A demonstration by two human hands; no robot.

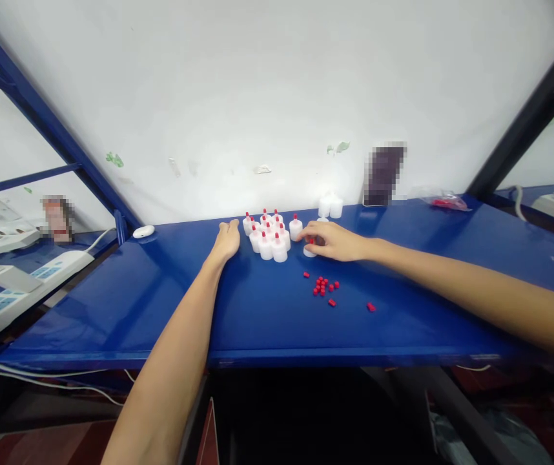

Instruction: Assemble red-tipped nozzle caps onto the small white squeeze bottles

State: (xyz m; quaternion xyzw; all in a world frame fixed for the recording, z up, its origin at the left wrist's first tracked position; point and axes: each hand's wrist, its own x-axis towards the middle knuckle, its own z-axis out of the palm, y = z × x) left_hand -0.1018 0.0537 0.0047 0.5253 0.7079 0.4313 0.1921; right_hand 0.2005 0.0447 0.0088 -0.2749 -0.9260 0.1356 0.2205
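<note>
Two arms (175,336) reach forward: right hand (339,243) arched round a red-tipped bottle (310,252), grip unclear; left hand's (227,240) fingers unclear.

White wall (238,97) with peeling marks, blue shelf (170,303) between 2 metal frames (64,129); the floor (64,442) seems reddish, though dim.

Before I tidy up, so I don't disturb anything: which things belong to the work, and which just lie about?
Work: red-tipped white bottles; plain white bottles; loose red caps; probably the bag with red contents.
Seemingly lying about: white oval case; power strip; dark object.
</note>
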